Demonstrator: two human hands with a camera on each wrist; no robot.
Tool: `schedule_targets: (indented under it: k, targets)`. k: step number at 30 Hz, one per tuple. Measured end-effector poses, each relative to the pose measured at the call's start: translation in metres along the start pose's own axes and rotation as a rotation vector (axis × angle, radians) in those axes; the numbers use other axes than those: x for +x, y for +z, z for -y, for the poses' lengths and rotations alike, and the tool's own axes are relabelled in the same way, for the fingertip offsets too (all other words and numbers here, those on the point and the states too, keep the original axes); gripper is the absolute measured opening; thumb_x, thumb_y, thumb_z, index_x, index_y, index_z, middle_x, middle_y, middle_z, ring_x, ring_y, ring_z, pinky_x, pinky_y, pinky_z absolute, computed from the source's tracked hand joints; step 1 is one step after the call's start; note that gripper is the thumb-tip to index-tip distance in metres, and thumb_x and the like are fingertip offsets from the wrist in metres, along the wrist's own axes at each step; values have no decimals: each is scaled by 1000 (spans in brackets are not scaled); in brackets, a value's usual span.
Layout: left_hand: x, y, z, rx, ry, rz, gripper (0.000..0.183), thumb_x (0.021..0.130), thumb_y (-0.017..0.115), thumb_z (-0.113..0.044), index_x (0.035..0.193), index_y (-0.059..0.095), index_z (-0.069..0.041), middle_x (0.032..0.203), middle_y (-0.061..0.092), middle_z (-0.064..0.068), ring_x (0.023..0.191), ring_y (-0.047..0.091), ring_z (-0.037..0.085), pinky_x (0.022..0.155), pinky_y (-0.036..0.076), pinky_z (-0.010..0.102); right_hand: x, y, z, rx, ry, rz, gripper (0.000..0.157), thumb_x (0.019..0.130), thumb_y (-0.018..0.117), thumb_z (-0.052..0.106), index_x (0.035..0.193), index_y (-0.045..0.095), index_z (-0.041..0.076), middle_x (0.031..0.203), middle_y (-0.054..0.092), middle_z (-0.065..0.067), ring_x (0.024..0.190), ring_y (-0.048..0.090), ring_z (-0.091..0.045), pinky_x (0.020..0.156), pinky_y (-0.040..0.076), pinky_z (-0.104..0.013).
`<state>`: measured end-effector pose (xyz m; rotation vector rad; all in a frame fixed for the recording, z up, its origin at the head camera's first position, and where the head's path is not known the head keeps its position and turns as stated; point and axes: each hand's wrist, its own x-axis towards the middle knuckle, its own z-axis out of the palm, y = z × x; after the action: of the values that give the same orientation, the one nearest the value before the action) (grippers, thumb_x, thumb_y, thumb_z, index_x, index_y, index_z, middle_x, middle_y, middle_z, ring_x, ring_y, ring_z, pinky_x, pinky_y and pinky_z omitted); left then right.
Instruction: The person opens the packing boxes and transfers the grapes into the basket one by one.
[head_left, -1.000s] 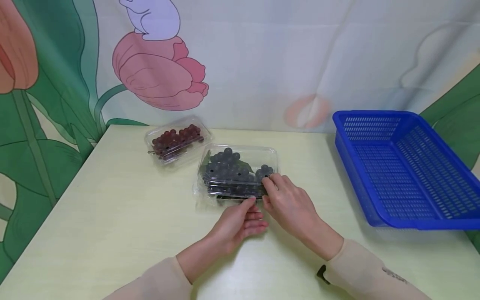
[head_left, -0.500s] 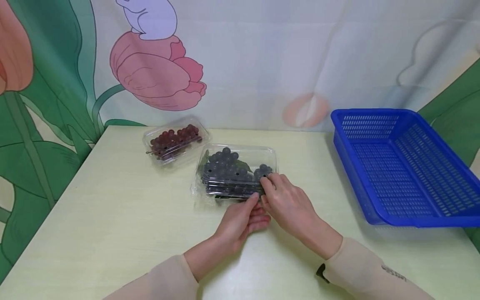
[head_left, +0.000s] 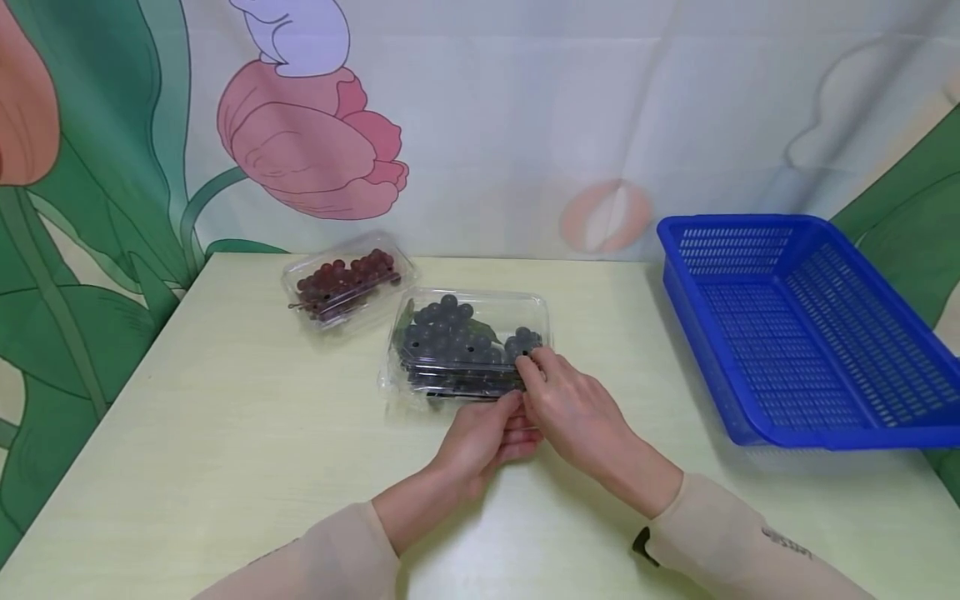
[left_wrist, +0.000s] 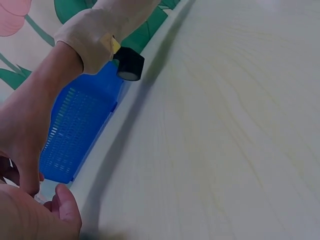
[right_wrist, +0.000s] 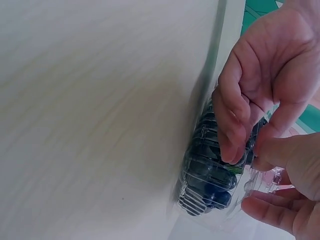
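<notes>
A clear plastic clamshell box [head_left: 517, 307] with dark grapes [head_left: 442, 333] and green leaves inside lies at mid-table, its lid lowered. At its front right corner, my left hand [head_left: 480, 442] pinches the rim, thumb on top and the other fingers below. My right hand [head_left: 577, 412] grips the lid edge at that same corner, close against the left hand. In the right wrist view the left hand [right_wrist: 272, 70] is above the right hand [right_wrist: 295, 185], and both touch the clear rim. In the left wrist view the box is almost wholly hidden by the hands.
A second clear clamshell box [head_left: 390, 242] holding red grapes [head_left: 348, 279] lies behind and to the left, close to the first. A blue perforated basket [head_left: 693, 333] stands at the right of the pale table [head_left: 247, 433]. A printed curtain [head_left: 495, 125] hangs behind.
My left hand has shifted slightly right along the front rim, closer to the right hand. The right hand stays at the corner, and the lid edge looks slightly lower at the front.
</notes>
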<state>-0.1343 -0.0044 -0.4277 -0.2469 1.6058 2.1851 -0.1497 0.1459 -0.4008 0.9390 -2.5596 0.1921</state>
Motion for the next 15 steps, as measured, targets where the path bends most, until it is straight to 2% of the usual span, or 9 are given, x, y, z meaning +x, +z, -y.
schedule_targets:
  k: [8, 12, 15]
  targets:
    - [2, 3, -2, -16, -18, -20, 32, 107, 54, -15, 116, 70, 10, 85, 74, 5, 76, 71, 11, 72, 62, 26, 1, 2, -1, -41, -9, -17, 33, 85, 72, -5, 116, 62, -8, 97, 57, -14, 69, 56, -21, 51, 53, -31]
    - [1, 3, -2, -17, -7, -25, 31, 106, 53, -12, 117, 69, 12, 87, 74, 6, 79, 71, 12, 79, 62, 29, 3, 3, -3, -87, -36, -24, 34, 85, 72, -4, 117, 62, -8, 97, 57, -14, 71, 57, -23, 54, 54, -33]
    - [0, 2, -2, 6, -3, -19, 33, 107, 50, -12, 119, 67, 14, 96, 74, 9, 89, 72, 18, 88, 61, 33, 5, 0, -5, -99, -44, -52, 36, 82, 74, -6, 116, 62, -8, 100, 59, -15, 76, 60, -25, 57, 55, -34]
